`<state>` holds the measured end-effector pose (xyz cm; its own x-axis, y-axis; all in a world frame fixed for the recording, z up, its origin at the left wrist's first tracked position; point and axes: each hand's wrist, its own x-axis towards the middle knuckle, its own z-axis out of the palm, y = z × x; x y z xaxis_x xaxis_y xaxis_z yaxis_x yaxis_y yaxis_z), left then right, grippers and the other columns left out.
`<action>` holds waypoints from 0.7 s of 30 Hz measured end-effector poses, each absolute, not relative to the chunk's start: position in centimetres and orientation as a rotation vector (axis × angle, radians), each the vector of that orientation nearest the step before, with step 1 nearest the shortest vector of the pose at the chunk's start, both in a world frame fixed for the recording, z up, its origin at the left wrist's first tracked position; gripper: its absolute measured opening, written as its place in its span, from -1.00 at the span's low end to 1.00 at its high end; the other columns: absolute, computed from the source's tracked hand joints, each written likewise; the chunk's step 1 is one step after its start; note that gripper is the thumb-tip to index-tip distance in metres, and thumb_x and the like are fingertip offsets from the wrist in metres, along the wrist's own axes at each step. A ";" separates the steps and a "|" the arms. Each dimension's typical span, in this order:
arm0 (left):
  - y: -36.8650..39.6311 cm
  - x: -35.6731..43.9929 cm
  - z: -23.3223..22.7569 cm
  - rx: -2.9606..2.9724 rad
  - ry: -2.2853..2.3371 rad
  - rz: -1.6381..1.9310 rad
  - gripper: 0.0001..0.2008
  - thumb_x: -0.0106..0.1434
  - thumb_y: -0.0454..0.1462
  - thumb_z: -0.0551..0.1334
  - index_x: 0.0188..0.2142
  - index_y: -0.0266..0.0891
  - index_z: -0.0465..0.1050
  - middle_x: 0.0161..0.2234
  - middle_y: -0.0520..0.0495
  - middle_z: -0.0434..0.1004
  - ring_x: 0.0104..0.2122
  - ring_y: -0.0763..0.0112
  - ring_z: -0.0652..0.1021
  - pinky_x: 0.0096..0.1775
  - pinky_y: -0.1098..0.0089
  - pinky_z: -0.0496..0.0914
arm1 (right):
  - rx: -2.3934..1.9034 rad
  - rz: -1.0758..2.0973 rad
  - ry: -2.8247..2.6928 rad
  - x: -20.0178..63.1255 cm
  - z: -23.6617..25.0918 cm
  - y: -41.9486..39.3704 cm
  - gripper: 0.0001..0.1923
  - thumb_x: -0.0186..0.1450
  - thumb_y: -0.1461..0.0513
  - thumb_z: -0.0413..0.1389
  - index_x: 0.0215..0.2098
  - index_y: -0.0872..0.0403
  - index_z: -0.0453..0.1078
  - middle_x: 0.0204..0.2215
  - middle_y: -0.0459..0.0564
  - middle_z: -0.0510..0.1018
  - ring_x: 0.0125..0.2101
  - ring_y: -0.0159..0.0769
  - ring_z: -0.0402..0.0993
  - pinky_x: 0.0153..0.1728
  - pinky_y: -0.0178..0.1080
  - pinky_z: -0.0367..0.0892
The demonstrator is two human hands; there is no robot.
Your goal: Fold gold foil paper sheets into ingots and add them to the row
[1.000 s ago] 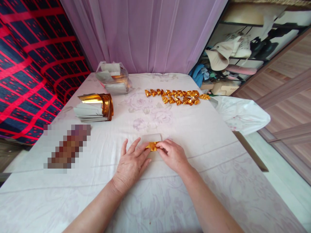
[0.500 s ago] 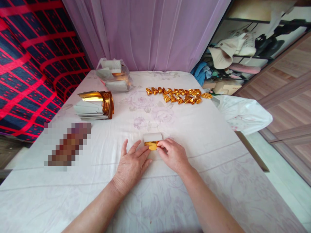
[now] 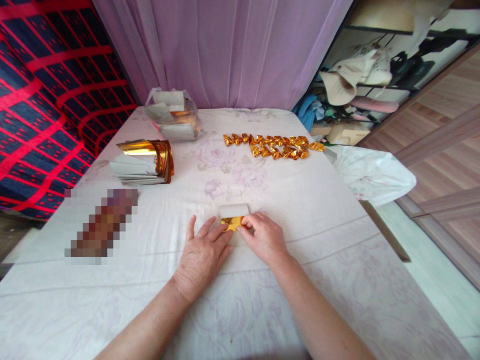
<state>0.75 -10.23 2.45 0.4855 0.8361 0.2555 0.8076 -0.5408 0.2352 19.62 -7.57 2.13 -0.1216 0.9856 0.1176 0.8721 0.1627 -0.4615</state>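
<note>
A small sheet of gold foil paper (image 3: 233, 212) lies on the cloth in front of me, its far part pale and its near part a gold folded strip. My left hand (image 3: 205, 252) rests flat with fingers spread, and its fingertips press on the strip's left end. With thumb and index finger, my right hand (image 3: 262, 235) pinches the strip's right end. Farther off at the right are rows of folded gold paper pieces (image 3: 277, 145). On the left stands a bent stack of gold and pale paper sheets (image 3: 144, 162).
A clear plastic bag of more sheets (image 3: 174, 117) sits at the table's far left. A blurred-out object (image 3: 105, 222) lies at the left. Beyond the table's right edge are a white plastic bag (image 3: 375, 172) and a shelf with a cap (image 3: 339, 82). A purple curtain (image 3: 225, 55) hangs behind.
The view has shifted slightly, so everything appears a little farther left. Both hands stay on the gold foil paper, with hardly any movement of the fingers.
</note>
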 end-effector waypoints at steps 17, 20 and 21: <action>-10.2 0.7 2.6 2.622 1.475 0.501 -0.73 0.36 -0.20 0.15 0.01 -0.08 0.50 0.03 -0.04 0.56 0.13 -0.04 0.42 0.21 -0.30 -0.02 | -1.893 0.590 -2.013 21.6 3.2 -7.1 -0.93 0.23 0.28 0.18 -0.41 -0.01 0.44 -0.40 -0.18 0.52 -0.42 -0.42 0.39 -0.40 -0.35 0.14; -10.3 0.8 2.7 2.631 1.492 0.480 -0.73 0.35 -0.21 0.16 0.01 -0.09 0.49 0.04 -0.04 0.56 0.13 -0.02 0.42 0.22 -0.28 -0.04 | -1.873 0.611 -2.013 21.8 3.3 -7.0 -0.92 0.22 0.30 0.16 -0.39 -0.01 0.45 -0.40 -0.18 0.52 -0.44 -0.43 0.37 -0.40 -0.35 0.14; -10.3 1.0 2.7 2.634 1.499 0.471 -0.72 0.35 -0.21 0.17 0.02 -0.09 0.49 0.04 -0.04 0.56 0.13 -0.01 0.42 0.23 -0.27 -0.05 | -1.864 0.616 -2.015 21.8 3.2 -7.0 -0.91 0.22 0.31 0.15 -0.38 -0.01 0.45 -0.39 -0.17 0.52 -0.44 -0.43 0.37 -0.40 -0.35 0.15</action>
